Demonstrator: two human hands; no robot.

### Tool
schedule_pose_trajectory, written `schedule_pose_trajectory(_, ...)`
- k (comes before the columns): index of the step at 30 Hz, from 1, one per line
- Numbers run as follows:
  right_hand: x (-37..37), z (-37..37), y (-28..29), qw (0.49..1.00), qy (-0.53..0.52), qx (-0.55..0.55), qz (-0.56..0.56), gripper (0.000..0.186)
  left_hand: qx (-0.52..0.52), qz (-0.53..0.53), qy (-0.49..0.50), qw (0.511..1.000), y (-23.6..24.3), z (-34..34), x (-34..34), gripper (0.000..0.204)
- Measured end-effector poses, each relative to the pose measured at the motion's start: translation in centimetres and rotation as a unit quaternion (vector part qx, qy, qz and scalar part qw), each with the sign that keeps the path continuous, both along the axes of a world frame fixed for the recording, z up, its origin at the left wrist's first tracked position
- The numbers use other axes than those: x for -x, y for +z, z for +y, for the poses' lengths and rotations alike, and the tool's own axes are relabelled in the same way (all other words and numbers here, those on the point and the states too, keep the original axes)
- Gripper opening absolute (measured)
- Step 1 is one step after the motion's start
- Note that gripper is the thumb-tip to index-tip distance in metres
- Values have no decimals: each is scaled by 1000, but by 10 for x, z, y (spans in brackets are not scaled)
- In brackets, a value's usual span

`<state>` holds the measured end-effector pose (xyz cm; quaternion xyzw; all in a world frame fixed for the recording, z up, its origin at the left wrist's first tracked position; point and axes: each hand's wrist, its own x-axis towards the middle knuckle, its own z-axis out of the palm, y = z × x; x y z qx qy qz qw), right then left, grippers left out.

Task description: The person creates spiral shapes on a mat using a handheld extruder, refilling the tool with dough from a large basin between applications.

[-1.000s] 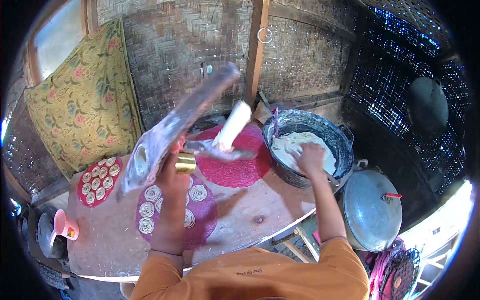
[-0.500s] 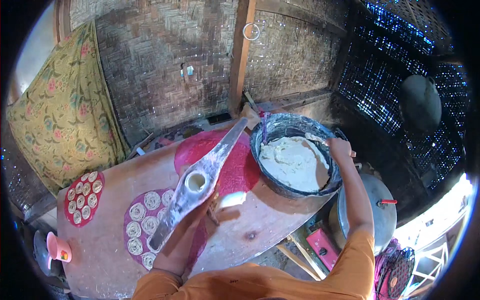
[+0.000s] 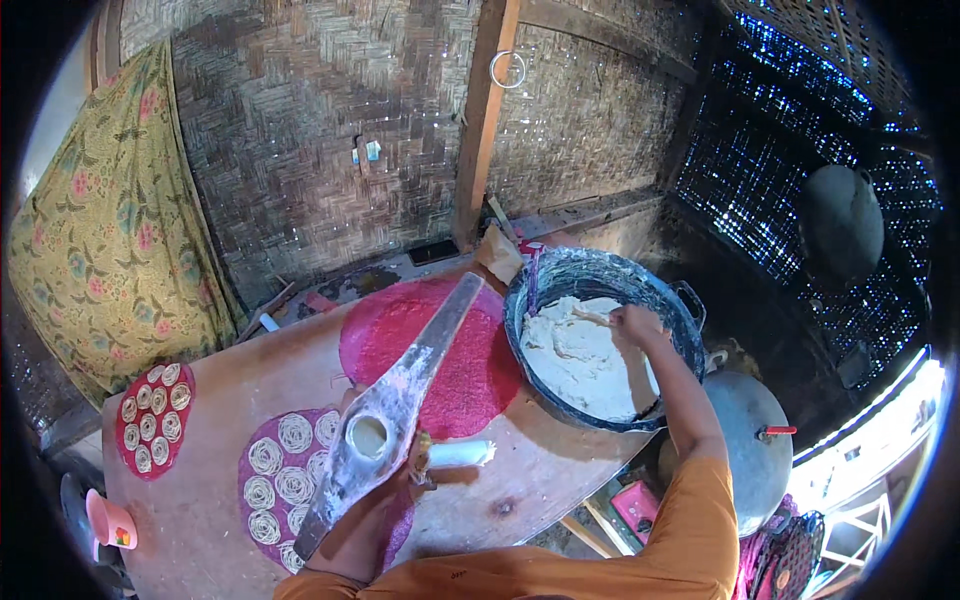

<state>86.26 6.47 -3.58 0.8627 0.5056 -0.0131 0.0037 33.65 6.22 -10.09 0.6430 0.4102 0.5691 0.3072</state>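
Note:
My left hand [image 3: 398,482] is under a long, flour-dusted wooden press [image 3: 402,400], closed around it and largely hidden by it. A round well with pale matter inside opens in the press's wide middle. Beside that hand a white cylinder [image 3: 462,453] juts to the right; whether the hand holds it too is unclear. My right hand [image 3: 638,325] reaches into a big dark basin [image 3: 692,345], its fingers closed on a flat wooden spatula [image 3: 592,316] that touches the pale dough [image 3: 575,350].
Coiled strands of dough cover a purple round mat [image 3: 276,432] and a red one [image 3: 128,436] on the wooden table [image 3: 200,500]. Red mats [image 3: 465,370] lie left of the basin. A pink cup [image 3: 112,522] stands at left. A lidded pot [image 3: 745,430] is at right.
My right hand has moved left and inward from the basin's right rim to over the dough, with the spatula. The press has shifted slightly down and left in view.

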Motion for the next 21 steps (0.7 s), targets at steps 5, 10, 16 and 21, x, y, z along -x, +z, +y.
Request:
schedule_pose_trajectory(5, 14, -5, -4, 997, 14, -55, 55, 31, -15, -12, -12, 1000, 17, 0, -7, 33)
schedule_pose_trajectory(10, 49, -18, 48, 996, 76, -32, 44, 27, -91, -17, -23, 995, 79, -1, -1, 29)
schedule_pose_trajectory(16, 96, -99, 187, 919, 229, -99, 304, 24, -137, 33, -160, 977, 207, -5, 12, 29)
schedule_pose_trajectory(21, 177, -131, 248, 863, 350, -95, 350, 24, -262, 311, -107, 907, 217, 17, 12, 30)
